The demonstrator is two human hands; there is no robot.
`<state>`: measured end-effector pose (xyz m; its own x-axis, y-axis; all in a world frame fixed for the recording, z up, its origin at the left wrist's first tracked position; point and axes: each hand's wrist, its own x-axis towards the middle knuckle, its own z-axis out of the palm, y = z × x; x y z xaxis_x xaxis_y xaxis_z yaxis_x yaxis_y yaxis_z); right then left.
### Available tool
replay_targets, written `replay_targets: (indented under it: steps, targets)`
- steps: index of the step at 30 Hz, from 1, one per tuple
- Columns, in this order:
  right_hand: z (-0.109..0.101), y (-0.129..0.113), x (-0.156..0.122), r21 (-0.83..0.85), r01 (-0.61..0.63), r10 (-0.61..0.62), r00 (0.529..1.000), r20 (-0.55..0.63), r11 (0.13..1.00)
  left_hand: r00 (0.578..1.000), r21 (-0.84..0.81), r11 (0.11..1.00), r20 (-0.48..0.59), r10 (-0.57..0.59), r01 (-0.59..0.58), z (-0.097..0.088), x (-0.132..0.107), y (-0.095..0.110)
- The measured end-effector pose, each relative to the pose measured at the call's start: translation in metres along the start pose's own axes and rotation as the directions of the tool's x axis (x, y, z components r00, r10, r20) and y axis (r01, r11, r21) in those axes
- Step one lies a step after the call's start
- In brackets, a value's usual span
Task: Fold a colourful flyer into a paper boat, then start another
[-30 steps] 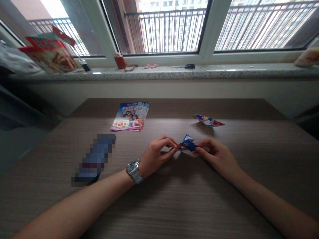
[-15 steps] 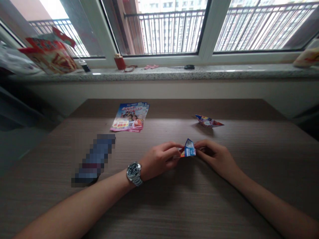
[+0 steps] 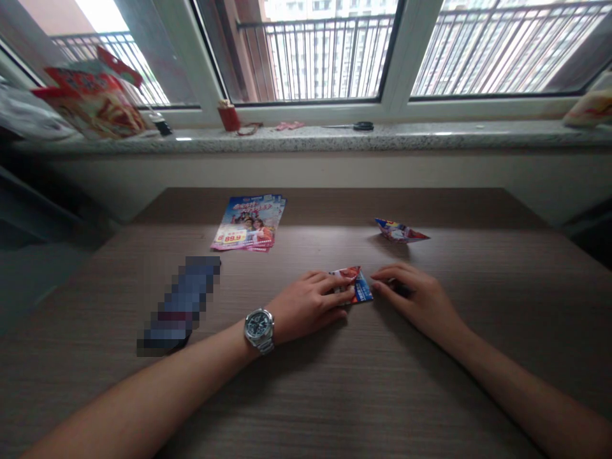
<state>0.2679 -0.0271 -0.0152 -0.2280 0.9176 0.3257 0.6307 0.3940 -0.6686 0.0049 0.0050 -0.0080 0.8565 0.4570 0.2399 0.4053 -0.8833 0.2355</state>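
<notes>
The left hand lies with its fingers pressed flat on a folded glossy paper piece at the table's centre; the loosely curled right hand rests just beside it, holding nothing. A paper boat sits upper right of the piece, a stack of flyers upper left, both on the wooden table.

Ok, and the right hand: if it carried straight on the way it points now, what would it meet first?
The small folded paper just past the right hand's fingertips, though this view makes it hard to tell exactly how close they are.
</notes>
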Motion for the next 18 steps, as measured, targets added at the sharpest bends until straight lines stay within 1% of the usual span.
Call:
replay_targets:
  steps: [4,8,15,18]
  targets:
    - [0.001,-0.003,-0.001,-0.005,0.061,-0.061,0.997,0.043,0.998,0.998,0.038,0.998,0.048,-0.046,0.044,-0.002,0.001,0.004]
    - [0.007,0.001,-0.002,-0.046,0.118,-0.116,0.992,0.042,0.992,0.996,0.023,0.999,0.083,-0.042,0.04,-0.003,0.001,0.006]
    - [0.011,0.007,0.002,-0.095,0.166,-0.161,0.985,0.058,0.982,0.999,0.004,1.0,0.045,-0.015,0.015,0.001,-0.001,0.007]
    - [0.01,0.007,0.003,-0.103,0.17,-0.163,0.984,0.07,0.98,0.999,0.002,1.0,0.028,0.022,-0.022,-0.001,0.0,0.006]
